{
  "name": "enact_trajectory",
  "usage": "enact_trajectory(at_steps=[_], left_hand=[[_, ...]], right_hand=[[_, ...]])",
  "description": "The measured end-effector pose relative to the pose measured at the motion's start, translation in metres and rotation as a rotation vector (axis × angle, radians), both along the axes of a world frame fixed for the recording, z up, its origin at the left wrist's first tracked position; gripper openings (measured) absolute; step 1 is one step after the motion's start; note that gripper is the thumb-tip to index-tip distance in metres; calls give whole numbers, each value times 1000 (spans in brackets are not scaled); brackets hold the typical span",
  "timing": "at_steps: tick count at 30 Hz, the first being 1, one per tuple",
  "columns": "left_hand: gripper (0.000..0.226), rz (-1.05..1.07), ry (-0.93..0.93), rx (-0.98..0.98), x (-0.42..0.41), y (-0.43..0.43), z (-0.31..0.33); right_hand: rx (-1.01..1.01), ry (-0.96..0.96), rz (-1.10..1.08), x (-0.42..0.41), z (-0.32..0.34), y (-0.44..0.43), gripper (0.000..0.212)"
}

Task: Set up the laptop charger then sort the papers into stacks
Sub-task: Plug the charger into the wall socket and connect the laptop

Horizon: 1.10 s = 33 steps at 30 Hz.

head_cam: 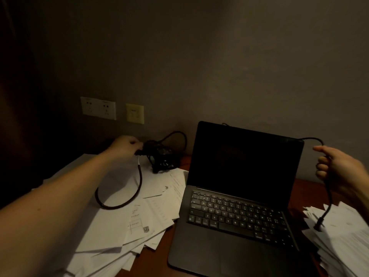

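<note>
Matte black laptop (239, 198) on our wooden counter (159, 253), among loose white papers (107, 226). Our left hand (126, 145) pinches a braided cord (140, 181); our right hand (339, 170) grips a smooth cable (328, 198).

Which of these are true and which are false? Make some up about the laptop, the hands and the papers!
1. The laptop is open with a dark screen. True.
2. The right hand holds a black cable. True.
3. That cable's plug is in the laptop. False: it hangs over the right papers.
4. The left hand rests on the keyboard. False: it pinches a looped cord beside the charger.
5. Papers lie on both sides of the laptop. True: the left papers are there too.
6. Something is plugged into the white wall socket. False: nothing is plugged in.
</note>
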State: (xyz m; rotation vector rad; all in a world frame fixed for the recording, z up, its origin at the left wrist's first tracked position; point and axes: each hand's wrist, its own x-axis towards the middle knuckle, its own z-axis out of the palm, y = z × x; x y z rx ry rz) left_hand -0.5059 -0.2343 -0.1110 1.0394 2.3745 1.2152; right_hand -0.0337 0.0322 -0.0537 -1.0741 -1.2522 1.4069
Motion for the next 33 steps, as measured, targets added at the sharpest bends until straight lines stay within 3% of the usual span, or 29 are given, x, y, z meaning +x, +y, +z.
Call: enact_trajectory(at_steps=[3, 6, 8, 11, 16, 20, 23, 27, 30, 31, 33], left_hand=[[26, -68, 125, -347, 2, 1, -10], [24, -6, 318, -548, 8, 8, -16], [29, -16, 533, -566, 13, 20, -21], [50, -203, 755, -596, 24, 43, -29], [27, -206, 946, -571, 24, 73, -22], [35, -368, 636, -593, 3, 78, -16], [21, -337, 591, -579, 0, 74, -21], [16, -105, 401, -248, -15, 71, -8], [22, 93, -118, 94, -27, 76, 19], [21, 129, -213, 198, -28, 76, 29], [26, 194, -192, 347, -26, 82, 51]], right_hand=[[5, -7, 12, -8, -3, -5, 23], [20, 1, 25, -16, -3, -13, 21], [22, -9, 22, -17, -3, -16, 22], [27, 4, -5, -10, -4, -14, 21], [18, 5, -53, 13, 1, -11, 21], [-21, -9, -57, 30, -7, -5, 21], [-33, -12, -48, 35, -14, -2, 23], [-32, -7, -37, 34, -19, 6, 24], [-40, 5, -40, 31, -22, 11, 24], [-43, 13, -33, 29, -21, 11, 24], [-52, 29, -16, 25, -19, 11, 24]])
